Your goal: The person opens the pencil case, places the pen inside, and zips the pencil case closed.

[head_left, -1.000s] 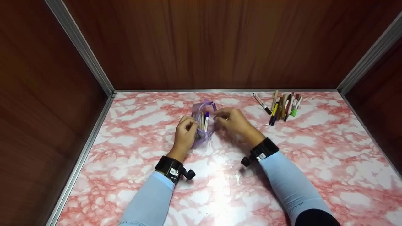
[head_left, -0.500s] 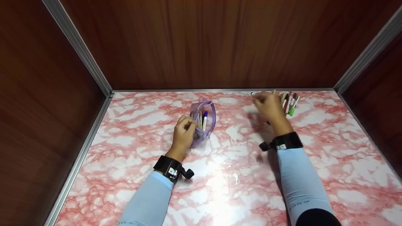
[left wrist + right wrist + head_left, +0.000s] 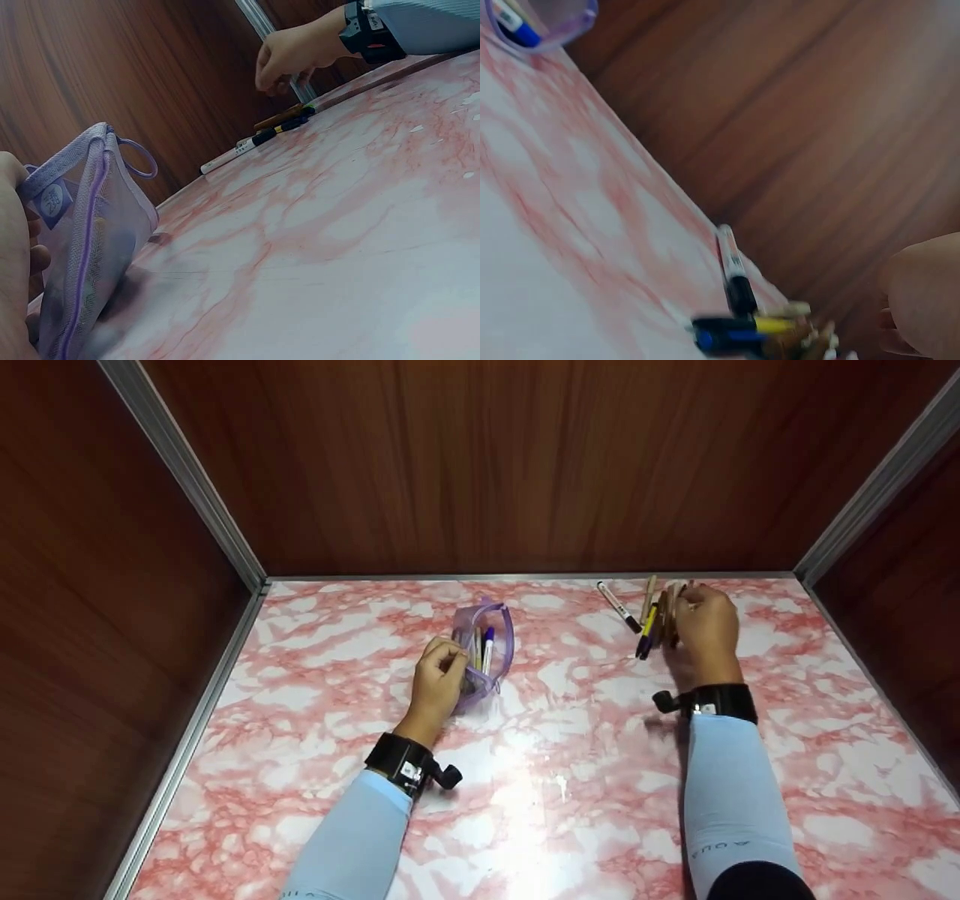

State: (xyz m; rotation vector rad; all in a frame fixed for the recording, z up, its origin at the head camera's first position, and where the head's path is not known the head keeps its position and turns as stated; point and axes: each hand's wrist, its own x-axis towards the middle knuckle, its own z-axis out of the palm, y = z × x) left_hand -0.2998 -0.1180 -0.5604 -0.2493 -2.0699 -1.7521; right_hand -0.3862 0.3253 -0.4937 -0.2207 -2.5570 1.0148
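Note:
A see-through purple mesh pencil case [image 3: 508, 649] stands left of the middle with its zip undone. My left hand [image 3: 439, 679] pinches its near left edge between thumb and fingers. Inside lie several pens, among them a white marker with a purple cap [image 3: 489, 643]. Over at the right, my right hand [image 3: 709, 626] hovers above a loose pile of pens, covering part of it. Its fingers [image 3: 270, 79] hang loosely bent over the pile in the left wrist view, and no pen shows in them. A yellow and dark marker [image 3: 647, 631] lies at the pile's left side.
A white marker with a black cap [image 3: 619, 606] lies slightly apart, left of the pile. The marbled red and white tabletop [image 3: 555, 750] ends at a brown wood-grain back wall [image 3: 525, 465]. Metal-framed side panels [image 3: 67, 585] stand at left and right.
My right hand has moved from the pencil case rightwards, past the black-capped marker, to the pile of pens. My left hand has kept its grip on the case.

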